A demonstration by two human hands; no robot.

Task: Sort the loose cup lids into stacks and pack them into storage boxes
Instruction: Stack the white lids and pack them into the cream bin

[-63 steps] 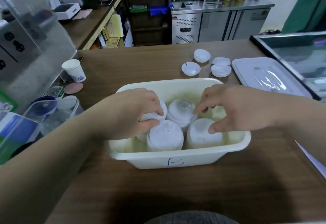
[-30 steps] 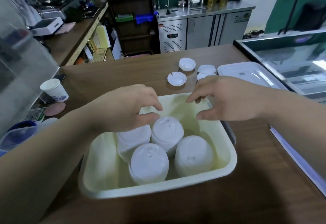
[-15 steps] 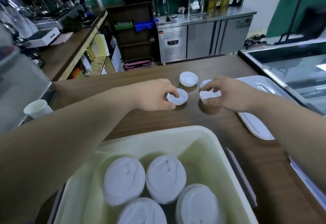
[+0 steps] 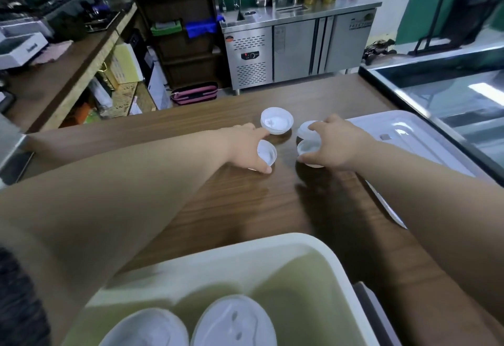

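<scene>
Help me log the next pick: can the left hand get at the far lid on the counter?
Probably yes: the left hand has its forefinger at the far lid, nothing between, though it holds another lid.

Four loose lids (image 4: 276, 125), two stacks (image 4: 234, 321), one box (image 4: 272, 242).

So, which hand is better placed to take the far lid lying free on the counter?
Left, probably. The left hand grips one lid, but its forefinger is right at the far lid. The right hand is busy with two other lids.
</scene>
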